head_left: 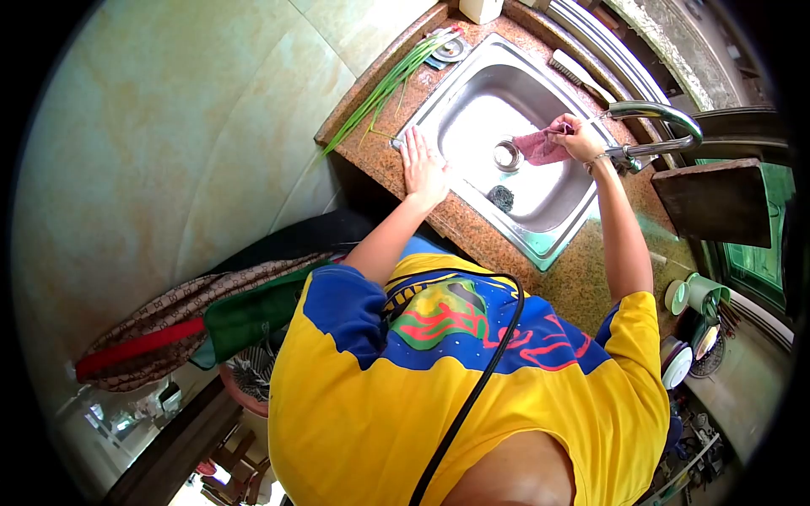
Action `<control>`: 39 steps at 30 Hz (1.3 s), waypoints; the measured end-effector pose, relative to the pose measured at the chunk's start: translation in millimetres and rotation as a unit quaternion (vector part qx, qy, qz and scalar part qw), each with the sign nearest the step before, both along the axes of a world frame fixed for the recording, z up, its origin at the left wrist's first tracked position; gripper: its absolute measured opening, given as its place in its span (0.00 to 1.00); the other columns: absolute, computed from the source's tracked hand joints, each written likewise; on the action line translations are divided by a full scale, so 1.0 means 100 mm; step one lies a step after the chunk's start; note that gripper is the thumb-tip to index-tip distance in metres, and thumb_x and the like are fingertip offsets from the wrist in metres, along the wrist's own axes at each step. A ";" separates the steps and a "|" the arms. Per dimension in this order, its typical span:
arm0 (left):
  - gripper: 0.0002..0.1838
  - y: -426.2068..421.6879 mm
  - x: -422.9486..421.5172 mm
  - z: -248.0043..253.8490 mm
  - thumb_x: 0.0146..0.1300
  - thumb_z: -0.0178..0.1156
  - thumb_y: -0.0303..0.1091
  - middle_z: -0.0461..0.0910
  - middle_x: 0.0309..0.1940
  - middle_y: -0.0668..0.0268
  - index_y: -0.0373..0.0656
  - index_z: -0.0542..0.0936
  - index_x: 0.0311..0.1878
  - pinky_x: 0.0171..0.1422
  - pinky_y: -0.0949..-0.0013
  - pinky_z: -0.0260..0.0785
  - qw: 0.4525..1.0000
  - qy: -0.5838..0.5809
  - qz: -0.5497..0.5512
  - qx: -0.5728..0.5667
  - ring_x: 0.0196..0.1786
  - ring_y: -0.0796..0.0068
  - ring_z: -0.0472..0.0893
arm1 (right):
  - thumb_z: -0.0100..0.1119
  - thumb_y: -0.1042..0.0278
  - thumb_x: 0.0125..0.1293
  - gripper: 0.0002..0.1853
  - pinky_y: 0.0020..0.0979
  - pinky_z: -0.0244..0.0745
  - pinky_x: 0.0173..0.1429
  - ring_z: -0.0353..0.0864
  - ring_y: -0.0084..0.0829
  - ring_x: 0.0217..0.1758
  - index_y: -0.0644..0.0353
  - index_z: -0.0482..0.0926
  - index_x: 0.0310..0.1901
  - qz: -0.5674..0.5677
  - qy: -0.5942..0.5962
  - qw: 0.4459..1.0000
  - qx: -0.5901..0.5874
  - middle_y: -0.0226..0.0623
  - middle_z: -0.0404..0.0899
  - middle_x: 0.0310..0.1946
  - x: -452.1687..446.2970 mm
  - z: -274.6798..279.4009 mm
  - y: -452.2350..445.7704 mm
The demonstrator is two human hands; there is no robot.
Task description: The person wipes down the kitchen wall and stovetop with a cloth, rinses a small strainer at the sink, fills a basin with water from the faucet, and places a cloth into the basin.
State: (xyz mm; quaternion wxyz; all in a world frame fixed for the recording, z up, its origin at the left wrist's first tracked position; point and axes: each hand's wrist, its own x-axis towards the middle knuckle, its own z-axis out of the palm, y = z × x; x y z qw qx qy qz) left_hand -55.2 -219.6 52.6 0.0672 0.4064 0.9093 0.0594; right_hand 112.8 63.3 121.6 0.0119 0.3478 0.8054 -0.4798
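My right hand [580, 140] is closed on a pinkish-purple cloth [540, 147], which hangs over the right side of the steel sink [548, 223] near the faucet [658, 145]. Fingers stretched out, my left hand [423, 171] lies flat on the counter at the sink's left rim and holds nothing. Inside the basin, a dark scouring pad [501, 198] rests close to the round drain [507, 156]. Part of the cloth is hidden behind my right fingers.
Green onions [384, 88] lie along the counter's left edge, beside a small round metal lid [451, 51]. A brush [578, 74] sits behind the sink. A dark board [713, 202] leans at the right, with green cups [704, 295] and stacked bowls [675, 364] nearer me.
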 end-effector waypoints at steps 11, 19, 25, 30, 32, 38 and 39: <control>0.16 0.97 0.64 -0.28 0.62 0.52 0.38 0.78 0.39 0.48 0.36 0.76 0.47 0.51 0.61 0.69 0.913 -0.379 -0.136 0.070 0.45 0.52 0.79 | 0.64 0.74 0.56 0.06 0.20 0.71 0.37 0.74 0.16 0.31 0.58 0.77 0.34 -0.071 0.036 0.997 -0.019 0.24 0.77 0.26 0.04 0.07 0.09; 0.14 1.45 0.45 -0.55 0.62 0.54 0.43 0.81 0.33 0.63 0.44 0.79 0.41 0.46 0.57 0.71 0.576 -0.749 0.306 0.116 0.39 0.63 0.79 | 0.63 0.66 0.59 0.07 0.24 0.71 0.39 0.75 0.18 0.33 0.55 0.79 0.37 -0.061 0.052 0.997 -0.023 0.25 0.79 0.29 -0.02 0.44 0.04; 0.15 1.99 0.49 -0.13 0.61 0.56 0.46 0.80 0.36 0.64 0.45 0.78 0.43 0.49 0.54 0.70 0.397 -0.849 0.337 0.092 0.42 0.64 0.78 | 0.61 0.72 0.59 0.08 0.23 0.75 0.45 0.77 0.20 0.38 0.59 0.78 0.40 0.017 0.049 0.982 -0.181 0.27 0.81 0.33 0.05 0.78 0.02; 0.17 2.25 0.55 0.08 0.61 0.57 0.48 0.79 0.38 0.64 0.46 0.78 0.44 0.51 0.51 0.69 0.337 -0.878 0.337 0.045 0.44 0.64 0.76 | 0.63 0.75 0.56 0.09 0.27 0.75 0.52 0.78 0.23 0.43 0.61 0.79 0.39 0.132 0.006 0.986 -0.098 0.28 0.81 0.38 0.15 1.07 0.00; 0.17 2.25 0.56 0.17 0.60 0.58 0.49 0.79 0.39 0.64 0.46 0.78 0.44 0.52 0.50 0.69 0.325 -0.886 0.330 0.025 0.45 0.65 0.76 | 0.61 0.74 0.56 0.08 0.30 0.72 0.56 0.77 0.26 0.46 0.62 0.80 0.39 0.058 0.041 0.992 -0.103 0.31 0.81 0.39 0.21 1.04 0.15; 0.27 2.37 0.56 0.17 0.59 0.53 0.61 0.76 0.37 0.60 0.44 0.77 0.44 0.41 0.59 0.74 0.177 -0.962 0.206 0.031 0.40 0.65 0.74 | 0.65 0.61 0.56 0.10 0.23 0.69 0.40 0.75 0.17 0.35 0.54 0.83 0.38 -0.210 0.093 0.958 -0.173 0.24 0.81 0.33 0.37 0.10 0.62; 0.29 2.42 0.56 0.12 0.59 0.51 0.63 0.75 0.35 0.59 0.43 0.77 0.43 0.35 0.64 0.74 0.086 -0.981 0.170 0.026 0.38 0.65 0.73 | 0.65 0.61 0.57 0.10 0.24 0.69 0.40 0.75 0.18 0.36 0.53 0.82 0.38 -0.267 0.089 0.930 -0.236 0.24 0.80 0.32 0.35 0.06 0.53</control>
